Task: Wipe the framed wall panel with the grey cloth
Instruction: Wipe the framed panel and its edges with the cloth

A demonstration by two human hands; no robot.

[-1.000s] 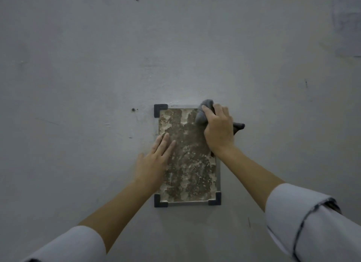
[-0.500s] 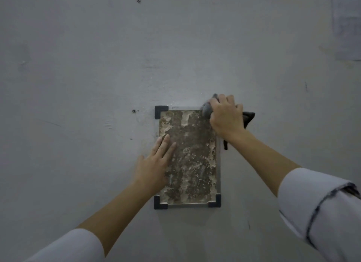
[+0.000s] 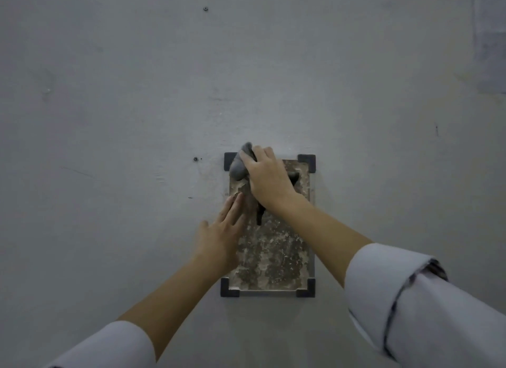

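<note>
Gripping the bunched grey cloth (image 3: 237,167), my right hand (image 3: 267,178) presses the mottled brown panel (image 3: 276,252); left hand (image 3: 219,239) lies flat, fingers straight.

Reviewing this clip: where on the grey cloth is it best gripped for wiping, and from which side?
Grip the grey cloth at its bunched middle, from the front, palm toward the framed panel, as the right hand does; its thin tail dangles loose, giving no pad.
</note>
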